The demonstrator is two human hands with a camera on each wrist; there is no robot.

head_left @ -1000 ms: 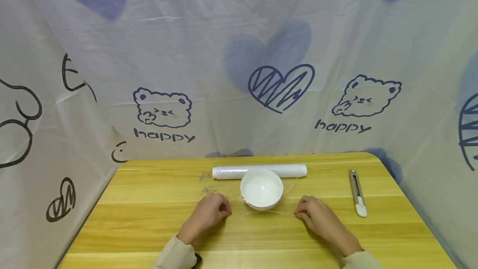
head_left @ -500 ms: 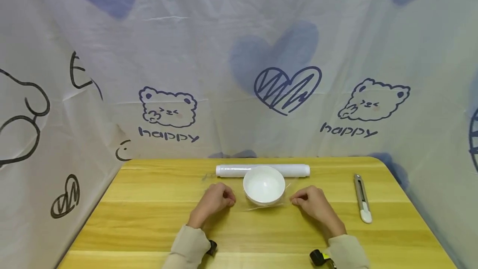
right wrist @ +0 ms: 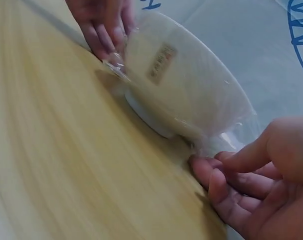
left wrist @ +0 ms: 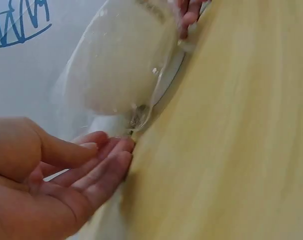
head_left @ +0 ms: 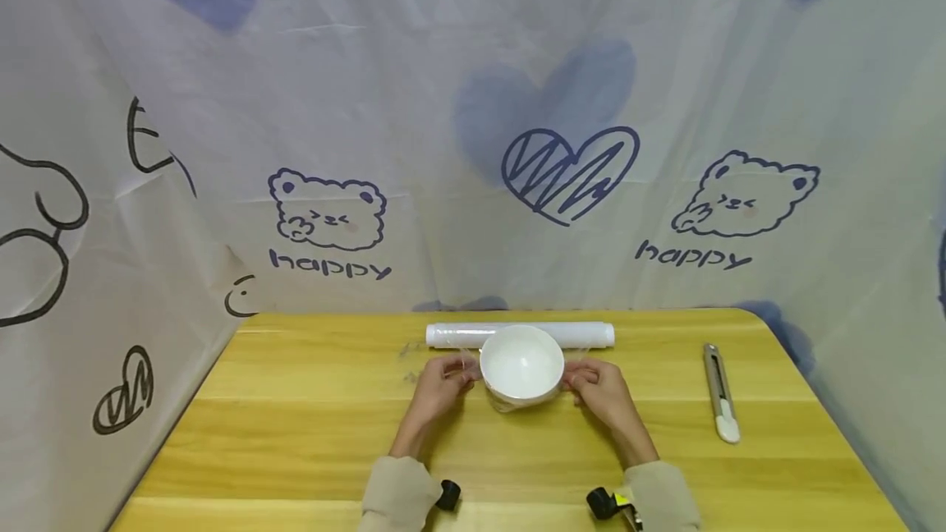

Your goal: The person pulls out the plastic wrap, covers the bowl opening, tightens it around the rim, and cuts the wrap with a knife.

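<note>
In the head view, the white bowl [head_left: 521,363] hides the middle of the film roll [head_left: 456,336] at its twelve o'clock. The edges of the clear film [right wrist: 206,92] at the bowl's nine and three o'clock are too faint to trace. At four o'clock, the blade end of the cutter [head_left: 720,394] is too small to judge. The sleeves [head_left: 399,493] and the near edge of the worktop [head_left: 296,433] are cut off toward six o'clock. In the right wrist view, the label [right wrist: 162,64] is too blurred to read and the right hand [right wrist: 261,185] is cut off at four o'clock; in the left one, the left hand [left wrist: 56,180] is cut off at eight.
</note>
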